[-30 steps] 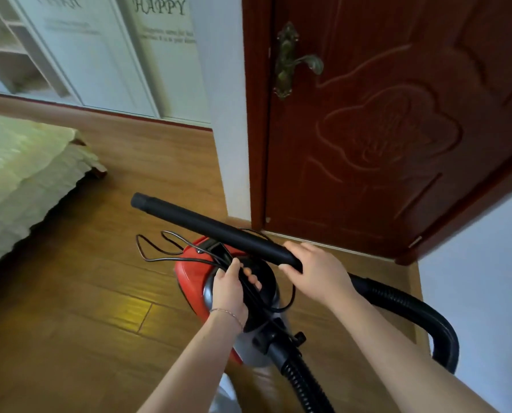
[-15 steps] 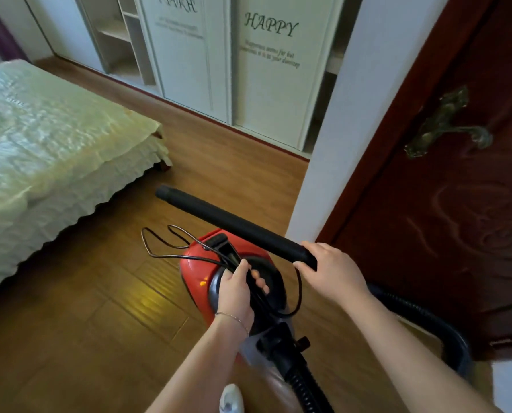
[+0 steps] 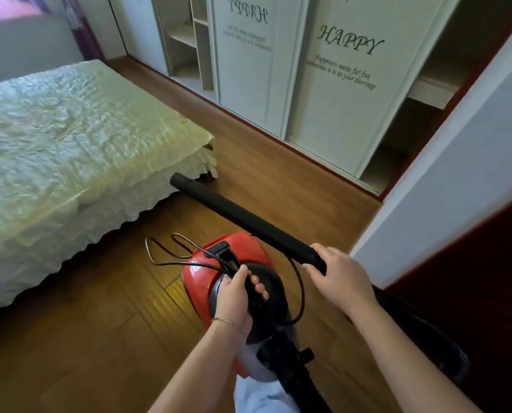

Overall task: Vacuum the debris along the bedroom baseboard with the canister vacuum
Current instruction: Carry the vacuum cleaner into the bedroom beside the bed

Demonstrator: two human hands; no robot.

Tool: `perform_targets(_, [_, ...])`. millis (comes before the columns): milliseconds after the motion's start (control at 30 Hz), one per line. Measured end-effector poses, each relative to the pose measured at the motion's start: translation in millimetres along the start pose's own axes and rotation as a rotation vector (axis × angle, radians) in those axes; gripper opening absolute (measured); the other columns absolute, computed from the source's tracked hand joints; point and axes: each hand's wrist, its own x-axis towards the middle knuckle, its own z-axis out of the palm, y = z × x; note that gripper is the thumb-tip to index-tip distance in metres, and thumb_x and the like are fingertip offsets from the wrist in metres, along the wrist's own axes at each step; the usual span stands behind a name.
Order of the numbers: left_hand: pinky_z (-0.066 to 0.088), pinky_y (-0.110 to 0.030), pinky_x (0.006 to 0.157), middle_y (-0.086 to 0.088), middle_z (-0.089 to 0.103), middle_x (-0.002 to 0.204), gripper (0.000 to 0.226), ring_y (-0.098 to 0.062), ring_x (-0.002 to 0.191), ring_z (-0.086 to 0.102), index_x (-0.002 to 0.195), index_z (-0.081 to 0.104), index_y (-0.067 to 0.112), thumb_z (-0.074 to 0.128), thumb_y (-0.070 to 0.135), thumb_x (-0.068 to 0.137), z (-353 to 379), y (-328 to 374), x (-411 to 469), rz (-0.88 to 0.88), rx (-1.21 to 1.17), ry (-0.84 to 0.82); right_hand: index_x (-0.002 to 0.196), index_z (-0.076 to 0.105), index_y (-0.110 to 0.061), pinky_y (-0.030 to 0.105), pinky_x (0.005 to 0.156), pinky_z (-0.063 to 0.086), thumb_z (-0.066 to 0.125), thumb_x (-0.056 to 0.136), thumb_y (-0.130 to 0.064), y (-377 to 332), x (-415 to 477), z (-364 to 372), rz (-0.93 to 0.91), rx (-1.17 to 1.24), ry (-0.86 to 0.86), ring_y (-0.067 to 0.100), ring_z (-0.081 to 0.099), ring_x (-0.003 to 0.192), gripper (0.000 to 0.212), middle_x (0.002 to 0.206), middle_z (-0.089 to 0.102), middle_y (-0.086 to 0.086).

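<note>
The big bed [image 3: 70,129] is on your left, and the red vacuum [image 3: 201,278] is in front of you, above the wood floor [image 3: 70,338]. Your right hand [image 3: 341,278] grips the long black tube [image 3: 243,222], and your left hand [image 3: 234,296] grips the top of the vacuum and its thin cord [image 3: 165,260].

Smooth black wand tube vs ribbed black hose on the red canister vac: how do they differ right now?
The smooth black wand tube is straight; the ribbed black hose curves. The right hand grips the wand tube's near end, raised above the red canister vacuum; the hose loops low beneath that arm, ungripped as far as shows. Both are black, round in section.
</note>
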Motion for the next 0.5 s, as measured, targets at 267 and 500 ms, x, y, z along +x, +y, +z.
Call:
perform_targets(267, [0.040, -0.024, 0.041, -0.001, 0.046, 0.052, 0.023, -0.012, 0.039, 0.044, 0.075, 0.045, 0.010, 0.043, 0.016, 0.098, 55, 83, 106, 0.018, 0.002, 0.047, 0.132, 0.048, -0.022, 0.035, 0.065, 0.056, 0.049, 0.093, -0.043, -10, 157, -8, -0.044, 0.070, -0.035, 0.019, 0.061, 0.084, 0.044, 0.105, 0.061, -0.001])
perform_targets(500, [0.042, -0.024, 0.039, -0.002, 0.047, 0.053, 0.021, -0.012, 0.038, 0.046, 0.078, 0.046, 0.010, 0.043, 0.016, 0.098, 94, 137, 177, 0.018, -0.046, 0.051, 0.131, 0.050, -0.020, 0.036, 0.068, 0.057, 0.052, 0.093, -0.040, -17, 260, -13, -0.064, 0.068, -0.024, 0.020, 0.063, 0.086, 0.044, 0.104, 0.062, 0.001])
